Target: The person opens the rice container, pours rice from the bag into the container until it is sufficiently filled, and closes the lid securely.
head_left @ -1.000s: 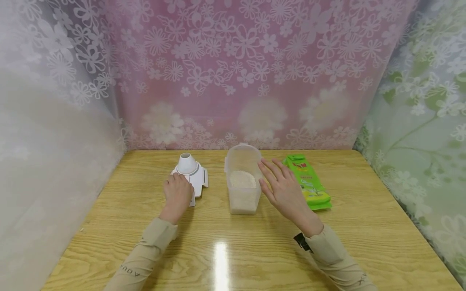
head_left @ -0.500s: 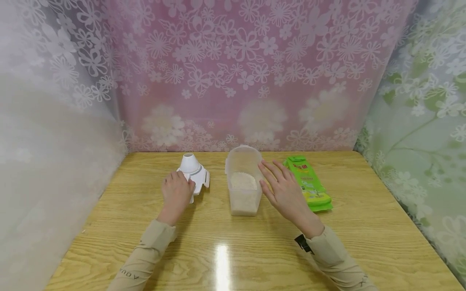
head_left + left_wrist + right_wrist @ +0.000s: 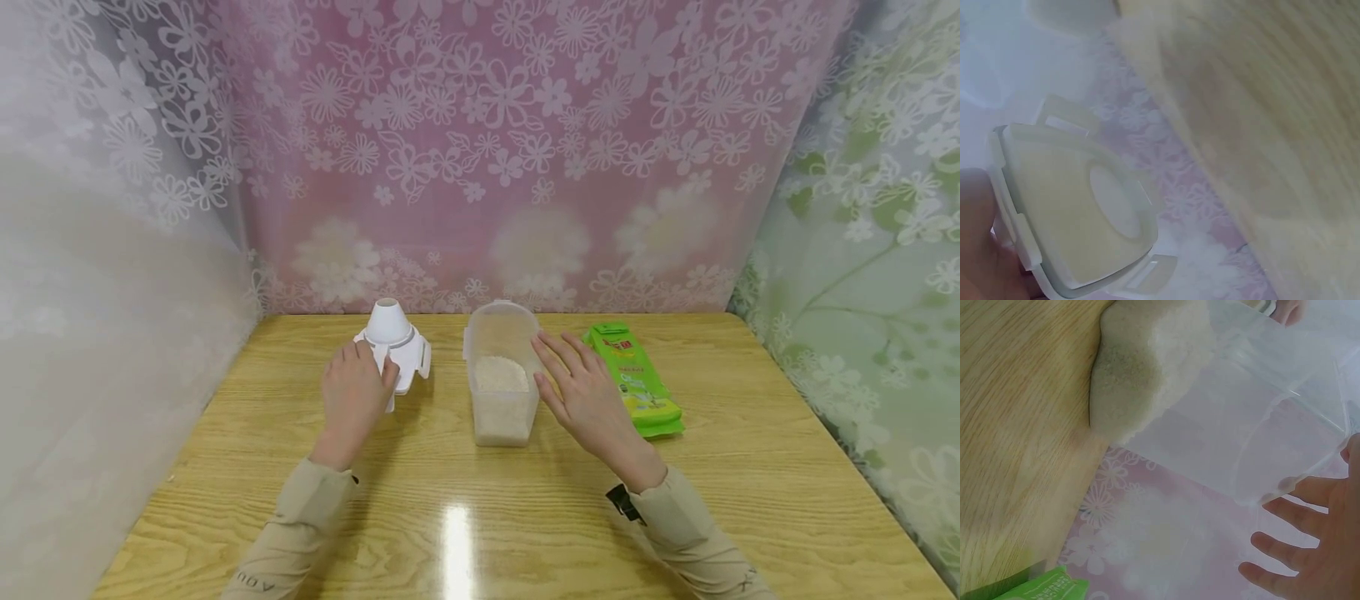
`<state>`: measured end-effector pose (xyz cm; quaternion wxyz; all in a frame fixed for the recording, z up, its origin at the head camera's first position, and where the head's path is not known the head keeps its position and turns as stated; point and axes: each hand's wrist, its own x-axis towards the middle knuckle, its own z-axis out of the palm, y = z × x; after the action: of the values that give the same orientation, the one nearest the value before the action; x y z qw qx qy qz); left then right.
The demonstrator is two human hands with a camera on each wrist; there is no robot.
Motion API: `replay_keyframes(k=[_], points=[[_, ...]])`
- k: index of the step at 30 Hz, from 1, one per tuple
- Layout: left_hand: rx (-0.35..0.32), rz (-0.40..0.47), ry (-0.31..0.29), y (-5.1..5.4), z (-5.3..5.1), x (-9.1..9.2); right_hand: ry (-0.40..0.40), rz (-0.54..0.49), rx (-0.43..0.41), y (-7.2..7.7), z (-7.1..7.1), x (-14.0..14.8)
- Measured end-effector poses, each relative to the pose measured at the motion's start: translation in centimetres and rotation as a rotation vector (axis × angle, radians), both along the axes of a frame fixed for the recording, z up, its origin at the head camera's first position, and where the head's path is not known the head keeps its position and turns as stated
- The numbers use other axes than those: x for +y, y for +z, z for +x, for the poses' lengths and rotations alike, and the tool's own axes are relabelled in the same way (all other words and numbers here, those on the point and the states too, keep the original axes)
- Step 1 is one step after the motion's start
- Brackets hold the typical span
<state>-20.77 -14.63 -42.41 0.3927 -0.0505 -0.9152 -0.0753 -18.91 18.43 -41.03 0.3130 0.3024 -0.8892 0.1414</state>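
Observation:
My left hand (image 3: 354, 397) grips the near edge of a white lid (image 3: 408, 363) with a cone-shaped spout on top. In the left wrist view, the lid's underside (image 3: 1060, 200) and side clips show, held off the wooden table. A clear plastic container (image 3: 502, 417) stands upright in the middle, its top uncovered. Rice-like white grains (image 3: 1141, 369) fill its lower part. Straight, spread fingers of my right hand (image 3: 588, 400) rest against the container's right side near the rim, without curling round it.
A green packet (image 3: 637, 375) lies on the table right of the container, partly behind my right hand. The wooden table (image 3: 540, 533) ends at a pink floral curtain (image 3: 480, 167). Pale curtains hang at both sides.
My left hand has lifted the lid and tipped it a little, its spout now higher. The right hand and the container stay as they were.

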Motion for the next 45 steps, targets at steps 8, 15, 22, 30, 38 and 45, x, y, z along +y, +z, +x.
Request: replay_keyframes(k=[8,15,22,30,38,45], points=[[-0.053,0.091,-0.020,2.3,1.2,0.2,-0.005,0.001,-0.008,-0.1,0.0,0.0],[0.027,0.154,-0.084,4.4,1.9,1.2,-0.001,-0.002,-0.006,0.0,0.1,-0.1],[0.018,0.151,-0.146,6.1,2.2,3.3,0.011,-0.028,0.001,-0.1,0.0,-0.1],[0.022,0.168,-0.204,6.7,2.1,6.2,0.026,-0.064,-0.008,-0.2,0.0,-0.2],[0.027,0.146,-0.232,6.5,1.8,8.8,0.035,-0.124,-0.088,0.1,0.1,-0.2],[0.019,0.120,-0.236,6.1,1.7,10.6,0.057,-0.217,-0.119,0.7,0.0,0.2]])
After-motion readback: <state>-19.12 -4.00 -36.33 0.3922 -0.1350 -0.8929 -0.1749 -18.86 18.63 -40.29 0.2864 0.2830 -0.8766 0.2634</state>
